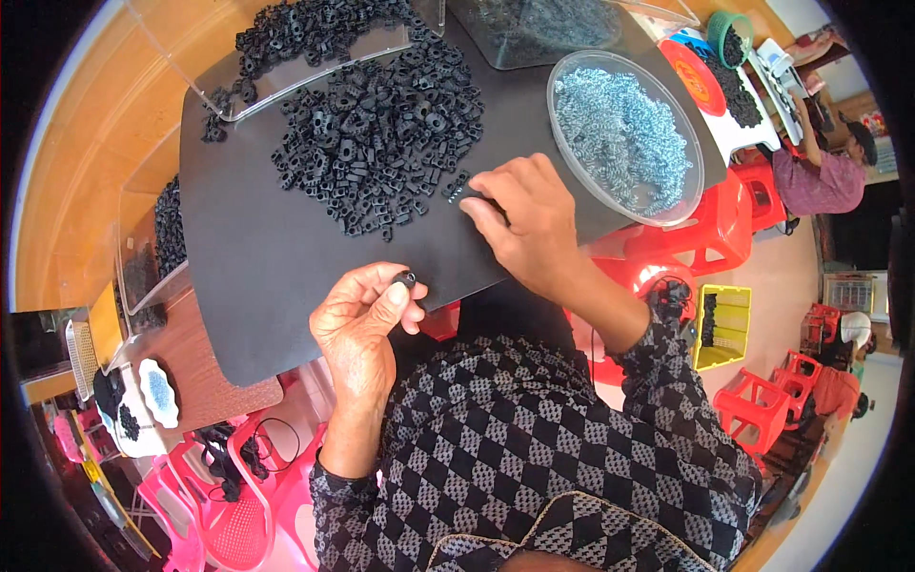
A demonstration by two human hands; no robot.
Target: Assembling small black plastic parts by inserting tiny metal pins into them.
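Observation:
My left hand (pixel 364 319) is closed, pinching a small black plastic piece (pixel 405 279) between thumb and fingers above the table's near edge. To its right, my right hand (pixel 527 221) reaches over the tabletop with thumb and forefinger bent toward each other. Beside those fingertips lie a few small silvery springs (pixel 455 194) and black bits; what sits between the fingers is too small to make out. A large heap of small black plastic pieces with holes (pixel 376 133) spreads to the left. Pale metal springs (pixel 624 138) fill a round clear tub (pixel 699 181) at the right.
The dark tabletop (pixel 276 286) carries a clear plastic guard (pixel 329 71) across the heap. Red stools (pixel 696 234) and a yellow crate (pixel 721 329) stand to the right. Pink chairs (pixel 238 520) are at lower left. Another person (pixel 820 179) works at the far right.

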